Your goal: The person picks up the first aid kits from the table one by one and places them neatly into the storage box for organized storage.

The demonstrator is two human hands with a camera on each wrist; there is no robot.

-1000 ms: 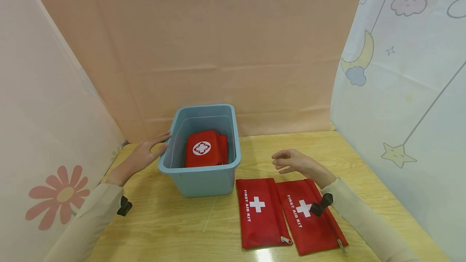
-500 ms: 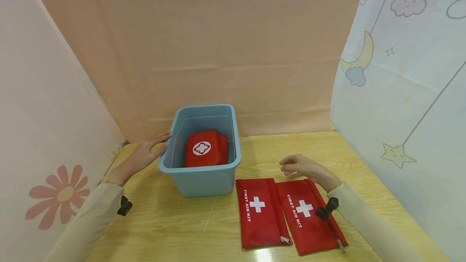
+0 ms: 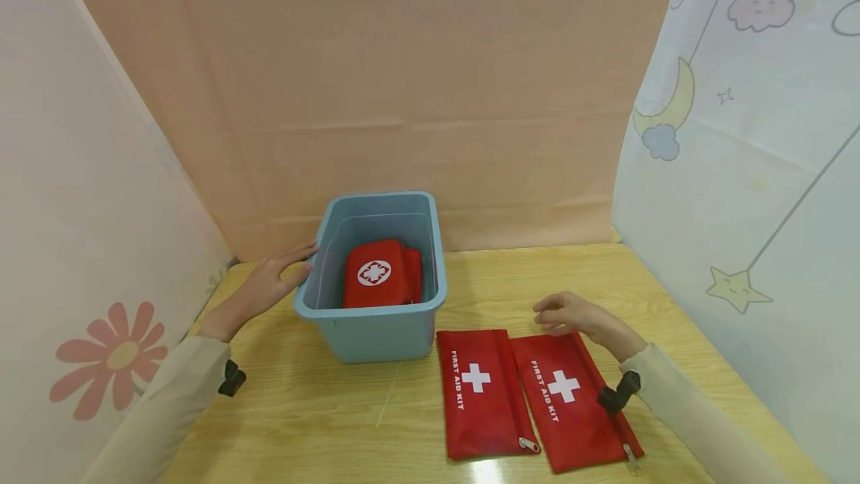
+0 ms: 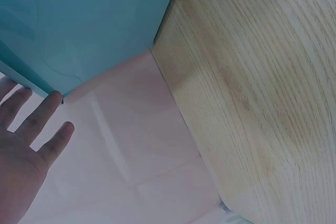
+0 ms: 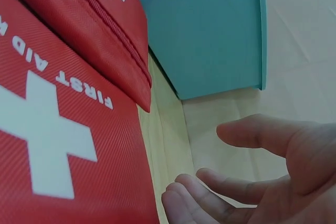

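Fingers of the left hand lie straight and relaxed against the left outer wall of the blue plastic bin, their tips touching just below its rim; the left wrist view shows those fingers spread flat beside the teal wall, with the wooden table to the right. Inside the bin sits a red first aid case with a white cross in a circle, leaning toward the bin's near wall. The right hand hovers low at the far end of the right first aid pouch, its fingers loosely curled and holding nothing; from the head view it is hard to tell whether the fingertips touch the pouch's top edge or hang just above it. In the right wrist view the relaxed fingers are parted, with the pouch close beside them and bare table showing between. That pouch lies flat on the table, front and right of the bin, tilted slightly, its zipper pull at the near end. Just beside it, on its left and touching or slightly overlapping along the long edge, lies the left first aid pouch, its far end close to the bin's front wall.
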